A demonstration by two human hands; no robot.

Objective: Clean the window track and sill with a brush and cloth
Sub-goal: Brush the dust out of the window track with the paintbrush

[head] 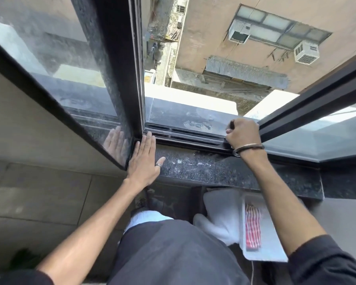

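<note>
My left hand (145, 159) lies flat with fingers together on the dark speckled stone sill (214, 169), its fingertips at the foot of the sliding window frame (121, 79). My right hand (243, 134) is a closed fist over the right end of the black window track (183, 134), gripping a thin dark handle, seemingly the brush, whose tip pokes out above the thumb; its bristles are hidden. Dusty white smears mark the sill and the outer ledge (193, 118). A red-and-white checked cloth (253, 229) lies on a white surface below the sill.
The window stands open over a deep drop to an alley and a neighbouring building. A second glass pane (317, 132) angles in at the right. White fabric (220, 219) is bunched below the sill beside the cloth. My dark trousers fill the bottom centre.
</note>
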